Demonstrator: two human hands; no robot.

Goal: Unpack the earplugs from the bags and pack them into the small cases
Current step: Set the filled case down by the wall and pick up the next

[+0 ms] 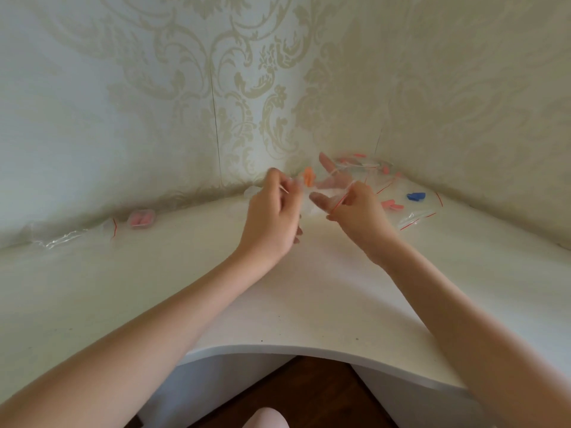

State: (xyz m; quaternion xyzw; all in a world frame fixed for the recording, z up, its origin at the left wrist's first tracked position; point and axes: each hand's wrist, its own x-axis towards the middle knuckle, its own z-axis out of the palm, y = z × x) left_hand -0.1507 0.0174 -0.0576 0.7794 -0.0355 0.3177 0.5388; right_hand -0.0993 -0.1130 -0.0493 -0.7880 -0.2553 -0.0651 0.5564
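Both my hands hold one clear zip bag [321,188] with a red strip up in the air over the back of the white desk. My left hand [272,216] pinches its left edge. My right hand [352,208] pinches the red strip on the right, with some fingers showing through the plastic. Orange earplugs [308,176] sit inside the bag between the hands. A small clear case [141,218] holding pink earplugs lies at the back left.
More zip bags lie at the back right, one with blue earplugs [415,196], others with pink earplugs [391,205]. An empty clear bag [71,234] lies at the far left. Patterned walls meet in a corner behind. The desk [278,304] front edge curves inward.
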